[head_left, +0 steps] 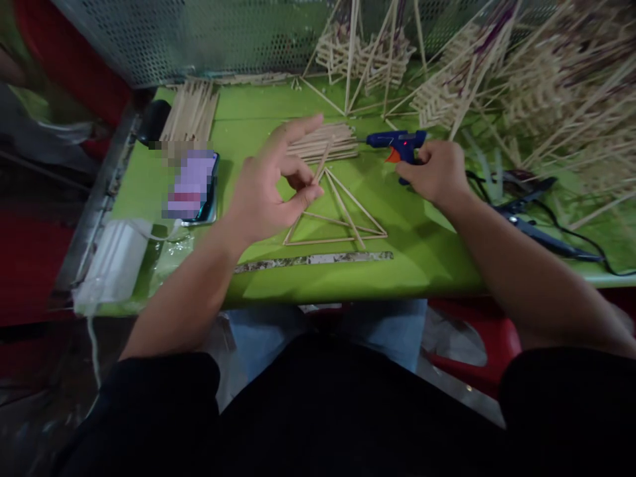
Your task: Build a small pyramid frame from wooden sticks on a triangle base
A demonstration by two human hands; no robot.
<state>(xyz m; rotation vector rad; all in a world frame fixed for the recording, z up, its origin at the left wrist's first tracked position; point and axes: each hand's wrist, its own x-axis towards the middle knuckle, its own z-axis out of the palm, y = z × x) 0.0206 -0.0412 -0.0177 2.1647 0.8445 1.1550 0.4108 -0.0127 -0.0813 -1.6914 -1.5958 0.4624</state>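
Observation:
Between thumb and forefinger my left hand (271,185) pinches a thin wooden stick (324,158), its other fingers raised. Just below and to the right lies a triangular frame of sticks (344,205) on the green table. My right hand (440,171) is closed around the handle of a blue hot glue gun (397,140) with an orange trigger. The gun's nozzle points left, close to a pile of loose sticks (338,142). Along the near side of the frame runs a flat, worn strip (318,259), perhaps a ruler.
Many stick structures (556,99) crowd the right and back. Pliers (551,235) and a black cable lie at right. On the left are a phone (193,185), a stick bundle (191,109), a white box-shaped item (116,255) and a dark rounded object (153,122). A perforated metal panel (209,40) stands behind.

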